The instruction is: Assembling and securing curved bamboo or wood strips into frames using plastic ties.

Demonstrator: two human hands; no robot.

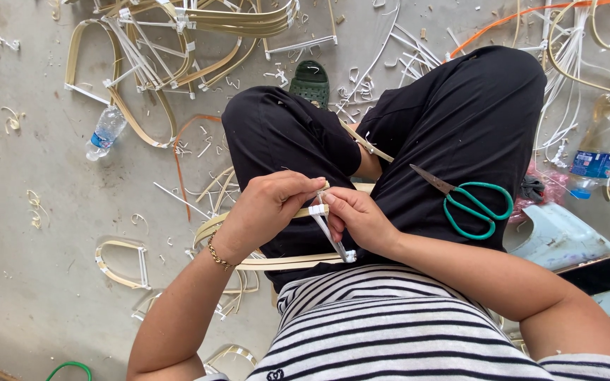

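Both the left hand [266,208] and right hand [354,215] pinch a white strip [330,236] against a bent bamboo frame [277,262] over the lap. Green-handled scissors [471,204] rest on the right thigh. A plastic water bottle [105,132], seemingly almost empty, lies on the floor.

A grey concrete floor [30,296] fills the view under even daylight, strewn with pale shavings and white strip offcuts. Bent cane frames [142,63] lie piled at the top, a plastic water bottle [105,132] beside them, and a pale blue plastic stool [566,236] stands at the right.
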